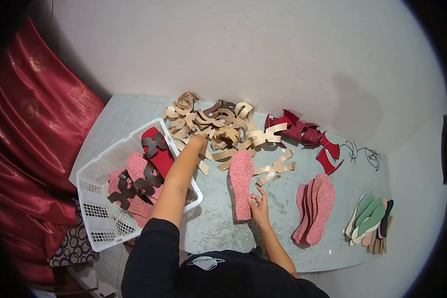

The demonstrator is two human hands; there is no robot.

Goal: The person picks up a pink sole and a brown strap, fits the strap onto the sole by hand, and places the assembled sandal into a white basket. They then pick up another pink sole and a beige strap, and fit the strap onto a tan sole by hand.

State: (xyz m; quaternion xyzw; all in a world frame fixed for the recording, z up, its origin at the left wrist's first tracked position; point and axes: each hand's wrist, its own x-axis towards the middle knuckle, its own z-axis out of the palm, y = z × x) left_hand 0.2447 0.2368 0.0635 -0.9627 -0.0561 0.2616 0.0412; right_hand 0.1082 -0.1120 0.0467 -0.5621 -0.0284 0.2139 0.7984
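Observation:
My left hand [199,141] reaches into a heap of beige sandal straps [226,137]; its fingers are mostly hidden, so what they hold cannot be made out. A pink speckled insole [241,185] lies in front of me, toe end away from me. At its right edge is my right hand [259,206], fingers apart, fingertips touching or very near the insole. Just beyond that hand, a single beige cross-shaped strap [275,168] is spread on the table.
A white plastic basket [95,242] at left holds pink insoles, brown straps and a red sole [161,161]. Right of me stand stacked pink insoles [319,208] and a pile of green, black and tan soles [370,216]. Red straps [303,133] and black cord [367,155] lie near the wall.

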